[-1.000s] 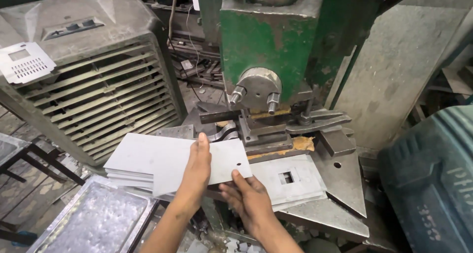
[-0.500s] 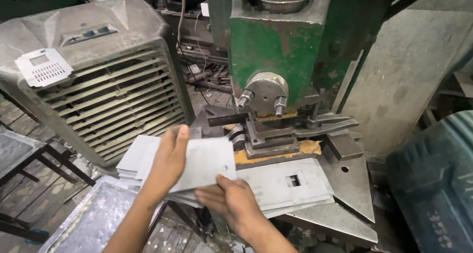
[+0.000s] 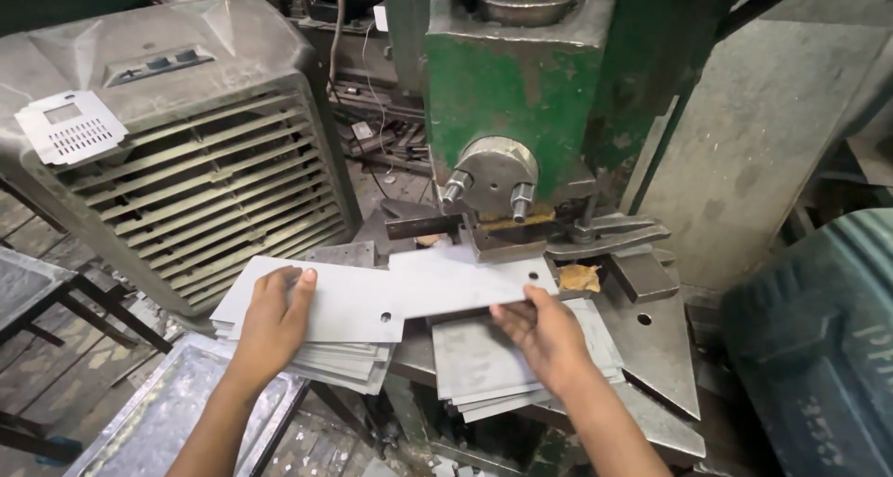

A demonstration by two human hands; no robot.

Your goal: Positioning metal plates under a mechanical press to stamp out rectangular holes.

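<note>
My left hand (image 3: 273, 321) rests flat on a stack of grey sheet-metal blanks (image 3: 344, 342) at the lower left of the press. My right hand (image 3: 547, 333) grips the near edge of one blank (image 3: 465, 284) and holds it level, its far end lying under the press tool (image 3: 498, 181). That blank has a small round hole near each end. Below my right hand lies a second pile of metal sheets (image 3: 484, 370) on the press table (image 3: 660, 347). The green press body (image 3: 521, 77) stands straight ahead.
A large grey air cooler (image 3: 177, 142) with louvres stands to the left, a punched metal plate (image 3: 70, 128) stuck on it. A metal tray (image 3: 177, 417) sits at lower left. A dark teal drum (image 3: 819, 347) is at the right.
My right hand has lifted one blank off the left stack and carried it right, up to the press tool. My left hand stayed on the stack. The camera has shifted closer.
</note>
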